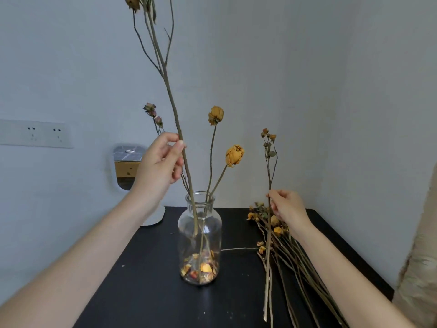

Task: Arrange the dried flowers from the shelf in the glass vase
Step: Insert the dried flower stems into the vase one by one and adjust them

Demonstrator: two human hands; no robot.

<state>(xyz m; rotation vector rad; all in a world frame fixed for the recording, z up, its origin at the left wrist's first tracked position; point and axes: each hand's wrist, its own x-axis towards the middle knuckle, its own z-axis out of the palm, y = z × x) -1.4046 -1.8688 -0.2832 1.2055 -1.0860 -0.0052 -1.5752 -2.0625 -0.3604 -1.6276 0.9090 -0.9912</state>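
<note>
A clear glass vase (200, 235) stands on the black table (146, 280), with dried petals at its bottom. Two yellow dried roses (234, 155) and a stem of small pink buds (153, 114) stand in it. My left hand (160, 162) pinches a tall branching stem (168, 86) whose lower end is inside the vase neck; its flower heads reach the top edge of the view. My right hand (286, 205) holds a thin stem with small orange buds (269, 150) upright, right of the vase, its foot near the table's front.
A bundle of dried flowers (290, 252) lies on the table's right side under my right hand. A white device (125, 166) stands against the wall behind my left hand. Wall sockets (35, 133) are at left. A beige fabric (421, 268) hangs at the right edge.
</note>
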